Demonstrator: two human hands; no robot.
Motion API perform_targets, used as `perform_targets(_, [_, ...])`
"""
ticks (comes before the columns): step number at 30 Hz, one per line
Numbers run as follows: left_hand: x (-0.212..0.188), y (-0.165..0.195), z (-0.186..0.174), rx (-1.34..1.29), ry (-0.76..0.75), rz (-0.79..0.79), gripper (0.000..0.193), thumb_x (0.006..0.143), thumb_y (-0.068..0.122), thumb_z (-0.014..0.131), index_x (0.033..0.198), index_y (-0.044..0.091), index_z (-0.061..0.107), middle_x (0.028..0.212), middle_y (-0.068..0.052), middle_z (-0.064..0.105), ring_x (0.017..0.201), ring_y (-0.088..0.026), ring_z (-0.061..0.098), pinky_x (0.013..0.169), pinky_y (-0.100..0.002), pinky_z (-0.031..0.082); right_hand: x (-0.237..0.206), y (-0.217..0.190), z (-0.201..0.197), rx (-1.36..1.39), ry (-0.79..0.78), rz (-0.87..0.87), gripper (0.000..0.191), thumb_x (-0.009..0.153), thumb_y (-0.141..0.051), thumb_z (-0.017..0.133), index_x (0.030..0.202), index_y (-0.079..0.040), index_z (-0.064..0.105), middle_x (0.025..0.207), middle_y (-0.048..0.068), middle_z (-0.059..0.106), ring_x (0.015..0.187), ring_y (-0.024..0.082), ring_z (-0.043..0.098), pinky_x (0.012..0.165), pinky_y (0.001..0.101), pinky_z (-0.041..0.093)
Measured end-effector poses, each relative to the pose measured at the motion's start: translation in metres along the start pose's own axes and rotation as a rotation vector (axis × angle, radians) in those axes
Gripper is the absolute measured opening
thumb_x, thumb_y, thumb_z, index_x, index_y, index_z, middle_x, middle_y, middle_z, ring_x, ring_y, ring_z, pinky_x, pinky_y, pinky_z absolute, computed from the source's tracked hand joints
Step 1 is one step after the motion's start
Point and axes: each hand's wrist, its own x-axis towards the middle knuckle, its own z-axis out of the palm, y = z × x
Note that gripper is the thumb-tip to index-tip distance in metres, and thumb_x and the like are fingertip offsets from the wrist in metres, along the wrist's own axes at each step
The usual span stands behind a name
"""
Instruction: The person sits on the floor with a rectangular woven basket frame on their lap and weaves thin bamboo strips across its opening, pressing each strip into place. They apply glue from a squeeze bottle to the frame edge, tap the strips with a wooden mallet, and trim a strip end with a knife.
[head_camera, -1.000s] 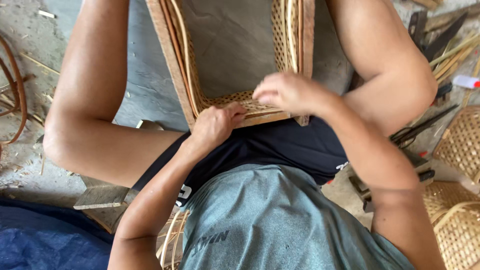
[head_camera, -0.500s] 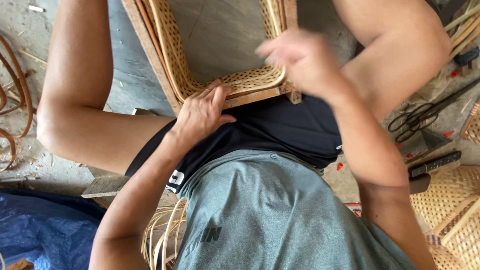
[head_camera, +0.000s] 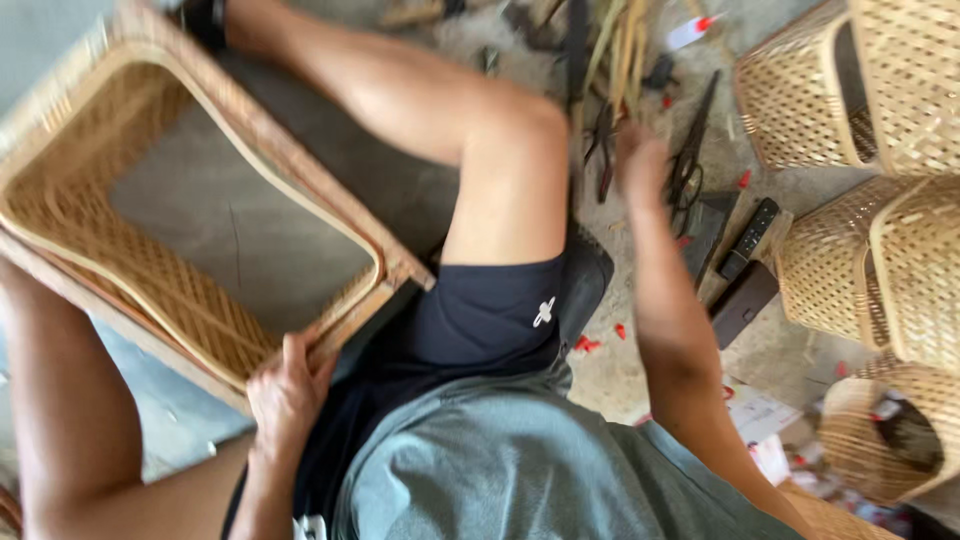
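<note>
On grey concrete floor (head_camera: 240, 215), left hand (head_camera: 285, 390) fingers clamp woven frame (head_camera: 150, 270); right hand (head_camera: 640, 160) blurred, fingers unclear.

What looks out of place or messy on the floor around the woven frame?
Small red scraps lie scattered on the concrete floor, with black scissors and cane strips loose by the right hand. The left hand grips the rectangular woven cane frame, which is tilted.

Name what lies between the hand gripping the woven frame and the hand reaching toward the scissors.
In the head view, the bent knee and dark shorts lie between left hand and right hand.
</note>
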Motion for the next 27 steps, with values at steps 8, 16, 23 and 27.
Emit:
perform_targets(8, [0.035,-0.002,-0.022,-0.339,-0.193,-0.127,0.022,0.098,0.031,0.063,0.11,0.013,0.069,0.089,-0.014,0.075,0.082,-0.038,0.072,0.072,-0.047,0.056,0.007,0.016,0.087,-1.152,0.065,-0.821,0.046,0.095,-0.021,0.063,0.136,0.001,0.057,0.131,0.031,0.055,0.124,0.048,0.048,0.105,0.0497,0.043])
perform_targets(16, [0.047,-0.017,-0.01,-0.388,0.041,-0.067,0.026,0.096,0.035,0.068,0.107,0.012,0.068,0.094,-0.014,0.075,0.084,-0.037,0.073,0.069,-0.047,0.057,0.058,-0.029,0.082,-0.2,-0.224,-0.454,0.041,0.105,-0.009,0.06,0.143,0.001,0.049,0.128,0.011,0.058,0.111,0.023,0.059,0.096,0.0371,0.055])
perform_targets(23, [0.048,-0.019,-0.003,-0.271,0.169,-0.065,0.023,0.1,0.034,0.065,0.102,0.011,0.065,0.089,-0.012,0.076,0.072,-0.035,0.072,0.059,-0.047,0.057,-0.02,-0.154,0.068,-0.491,-0.941,-0.467,0.028,0.117,-0.019,0.058,0.137,0.002,0.055,0.102,0.008,0.063,0.089,0.018,0.06,0.088,0.0322,0.052])
perform_targets(27, [0.045,-0.022,-0.002,-0.279,0.194,-0.051,0.022,0.101,0.032,0.064,0.1,0.01,0.063,0.09,-0.01,0.076,0.07,-0.034,0.072,0.056,-0.045,0.055,-0.102,-0.174,0.135,-0.967,-1.328,-0.755,0.055,0.089,-0.027,0.072,0.141,-0.015,0.06,0.11,0.014,0.07,0.087,0.027,0.068,0.079,0.0383,0.055])
